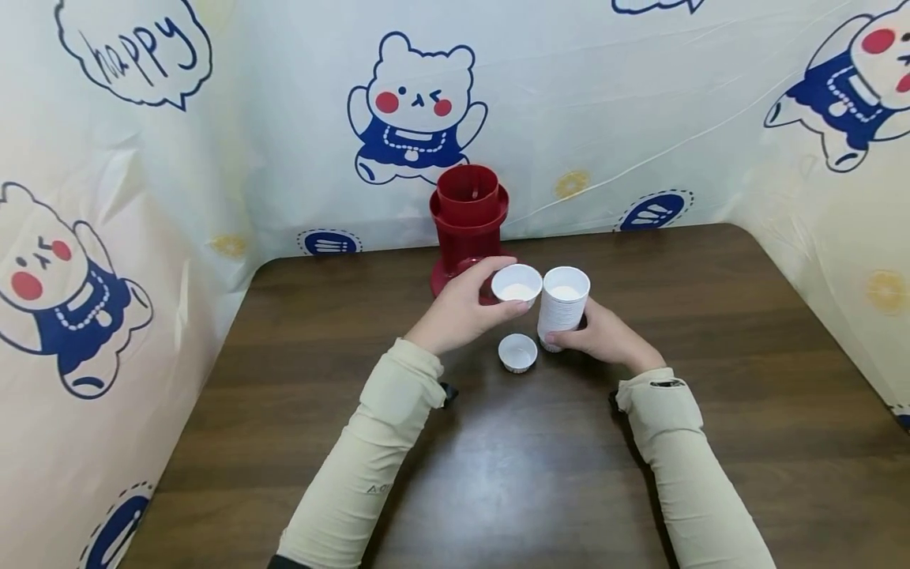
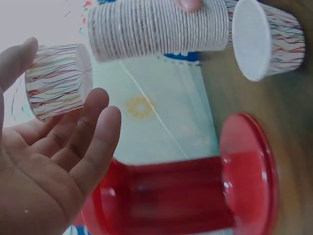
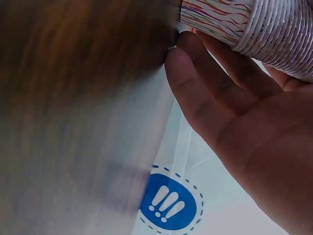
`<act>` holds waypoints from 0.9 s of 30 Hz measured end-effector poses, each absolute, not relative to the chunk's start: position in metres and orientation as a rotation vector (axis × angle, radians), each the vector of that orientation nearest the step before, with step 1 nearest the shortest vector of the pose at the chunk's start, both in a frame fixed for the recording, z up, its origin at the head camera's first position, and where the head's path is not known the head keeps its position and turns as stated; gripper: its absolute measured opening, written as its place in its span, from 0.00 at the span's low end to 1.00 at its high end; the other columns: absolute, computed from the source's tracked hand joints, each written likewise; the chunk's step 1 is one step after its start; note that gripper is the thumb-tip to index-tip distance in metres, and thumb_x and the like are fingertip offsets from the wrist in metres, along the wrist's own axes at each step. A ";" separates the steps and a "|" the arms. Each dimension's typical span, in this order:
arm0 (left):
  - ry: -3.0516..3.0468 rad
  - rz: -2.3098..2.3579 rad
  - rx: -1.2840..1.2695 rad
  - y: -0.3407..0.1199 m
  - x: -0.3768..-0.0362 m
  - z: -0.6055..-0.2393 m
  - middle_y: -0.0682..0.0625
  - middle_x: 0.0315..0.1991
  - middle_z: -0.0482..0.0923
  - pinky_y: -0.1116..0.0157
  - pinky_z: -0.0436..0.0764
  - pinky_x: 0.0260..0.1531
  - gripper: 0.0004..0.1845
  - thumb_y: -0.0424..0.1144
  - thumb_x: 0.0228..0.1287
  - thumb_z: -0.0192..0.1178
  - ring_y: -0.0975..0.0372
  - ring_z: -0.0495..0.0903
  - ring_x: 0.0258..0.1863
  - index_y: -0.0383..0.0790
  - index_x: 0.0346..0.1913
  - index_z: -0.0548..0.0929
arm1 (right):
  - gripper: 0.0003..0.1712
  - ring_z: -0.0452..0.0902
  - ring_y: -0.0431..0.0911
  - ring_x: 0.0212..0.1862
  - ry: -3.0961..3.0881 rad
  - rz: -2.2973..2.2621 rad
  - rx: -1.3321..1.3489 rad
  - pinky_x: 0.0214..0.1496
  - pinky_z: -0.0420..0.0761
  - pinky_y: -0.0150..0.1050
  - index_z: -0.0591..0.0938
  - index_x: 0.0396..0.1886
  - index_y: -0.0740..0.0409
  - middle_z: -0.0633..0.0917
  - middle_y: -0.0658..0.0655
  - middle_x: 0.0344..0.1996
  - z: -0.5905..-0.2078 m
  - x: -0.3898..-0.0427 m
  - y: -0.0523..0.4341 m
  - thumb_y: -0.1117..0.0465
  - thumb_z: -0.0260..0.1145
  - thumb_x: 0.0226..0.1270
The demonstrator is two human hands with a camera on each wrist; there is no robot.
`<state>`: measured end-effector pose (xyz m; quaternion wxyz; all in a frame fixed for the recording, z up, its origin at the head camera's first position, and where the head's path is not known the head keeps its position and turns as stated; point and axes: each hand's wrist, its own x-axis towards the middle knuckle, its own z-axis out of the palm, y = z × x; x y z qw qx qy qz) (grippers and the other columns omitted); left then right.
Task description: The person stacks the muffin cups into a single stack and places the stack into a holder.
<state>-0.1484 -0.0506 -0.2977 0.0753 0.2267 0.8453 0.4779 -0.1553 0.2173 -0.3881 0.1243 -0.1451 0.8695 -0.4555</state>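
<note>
L grip (image 1: 462, 312) holds cup (image 1: 517, 285); "happy" (image 1: 135, 49).

A red dispenser (image 1: 468, 225) stands at the table's (image 1: 746, 395) back edge.

Single paper cup (image 1: 517, 285) — white inside, coloured squiggles outside, upright, lifted just left of the cup stack (image 1: 562, 308). Stack stands upright, base near the bench. Third cup (image 1: 517, 352) sits on the bench below — upright.

The head camera looks down and forward toward twelve o'clock over the dark wooden table (image 1: 711, 332), while both wrist cameras sit close under the palms, sharing the tall stack of ribbed white paper cups (image 2: 156, 27).
</note>
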 end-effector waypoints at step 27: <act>2.486 1.371 0.683 0.006 -0.171 -0.288 0.54 0.61 0.76 0.66 0.76 0.55 0.33 0.50 0.66 0.68 0.63 0.76 0.56 0.48 0.71 0.71 | 0.42 0.77 0.57 0.53 2.556 -1.320 -0.450 0.58 0.74 0.55 0.66 0.68 0.61 0.80 0.63 0.54 -0.385 -0.154 0.215 0.54 0.77 0.61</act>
